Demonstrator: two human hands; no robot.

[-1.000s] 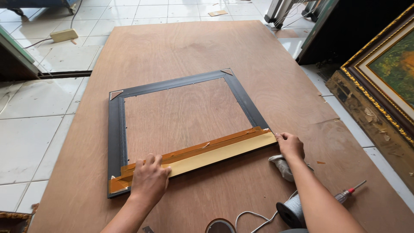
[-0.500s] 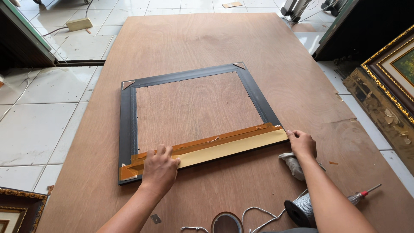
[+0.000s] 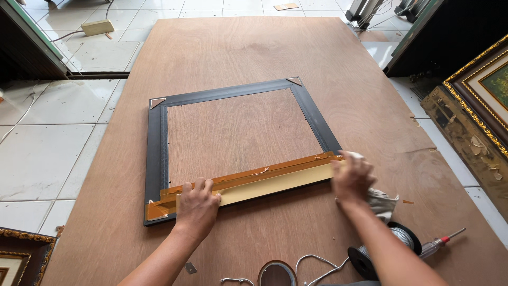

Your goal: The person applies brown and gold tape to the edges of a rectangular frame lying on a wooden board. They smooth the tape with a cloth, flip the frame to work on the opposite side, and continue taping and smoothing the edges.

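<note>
White floor tiles [image 3: 47, 132] surrounded the large plywood sheet [image 3: 254, 47] where you knelt at work, seen from your head camera. On that sheet lay a dark picture frame [image 3: 157, 153], face down, its metal corner plates showing at the two far corners. Across its near rail ran a strip of brown tape [image 3: 254, 177] with a pale backing edge, reaching from the left corner to the right.

Your left hand [image 3: 197, 207] lay flat with fingers spread, pressing the tape down near the frame's left end and gripping nothing. Your right hand [image 3: 351, 177] was blurred at the strip's right end, fingers curled loosely over the tape; whether they pinched it could not be told.

Just beside that wrist sat a crumpled grey rag [image 3: 382, 202]. Nearer to you stood a spool of white cord [image 3: 389, 246], a screwdriver with a clear handle [image 3: 440, 243] and a roll of tape [image 3: 278, 274]. Gilded frames [image 3: 476, 90] leaned at the right edge.
</note>
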